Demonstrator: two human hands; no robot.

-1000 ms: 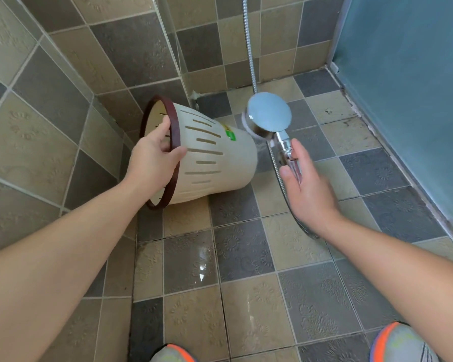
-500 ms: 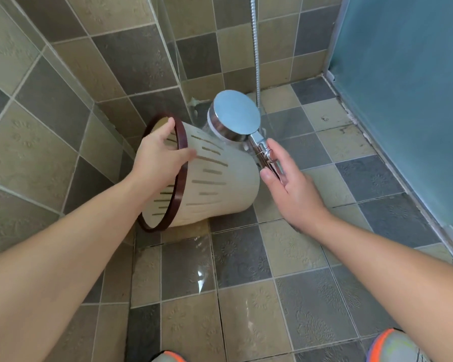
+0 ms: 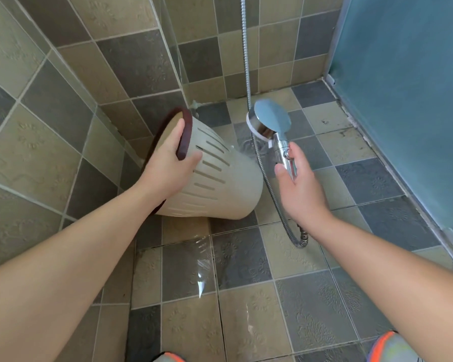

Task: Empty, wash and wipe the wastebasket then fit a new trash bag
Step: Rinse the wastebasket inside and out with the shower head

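A cream slotted wastebasket (image 3: 220, 184) with a dark brown rim lies tipped on its side above the shower floor, its mouth turned toward the left wall. My left hand (image 3: 169, 163) grips the rim, thumb outside and fingers inside. My right hand (image 3: 297, 178) holds the chrome handle of a shower head (image 3: 271, 121), whose round face points away from me, to the right of the basket. Water seems to spray at the floor beside the basket's base. The inside of the basket is hidden.
Tiled walls close in at the left and back, meeting in a corner behind the basket. A frosted blue glass panel (image 3: 403, 87) runs along the right. The metal hose (image 3: 277, 205) loops down onto the wet tiled floor (image 3: 220, 283). My shoes (image 3: 392, 348) show at the bottom edge.
The shower head has swung from over the basket's side to its right. The basket has turned a little in my left hand, its base now lower and to the right.
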